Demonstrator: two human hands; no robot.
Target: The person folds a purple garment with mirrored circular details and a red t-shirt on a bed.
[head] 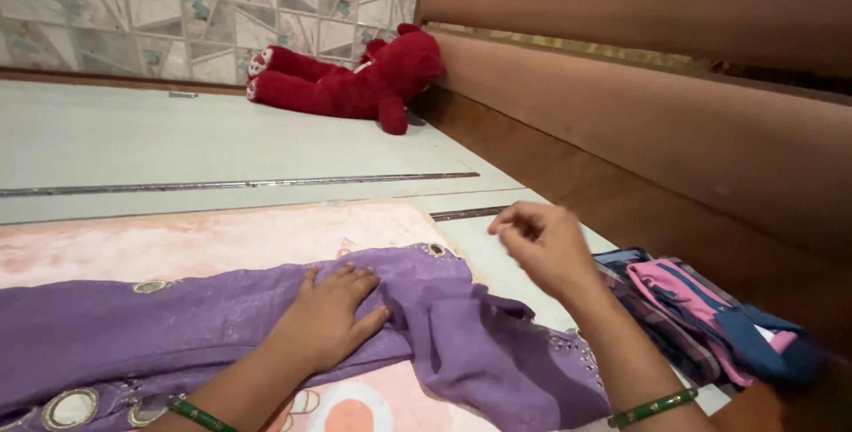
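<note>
purple cloth [461,334] | crumpled, ring-embroidered | left hand [327,317] flat on it

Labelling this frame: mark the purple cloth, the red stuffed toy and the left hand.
purple cloth [115,330], head view, on the flat stretch left of the hand.
red stuffed toy [351,86], head view, on its belly.
left hand [330,317], head view, on the back of the hand, pressed flat on the cloth.

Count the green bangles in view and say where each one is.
2. One thin green bangle on the left wrist, behind the left hand pressing the purple embroidered cloth; one on the right wrist. Others may be out of frame.
</note>
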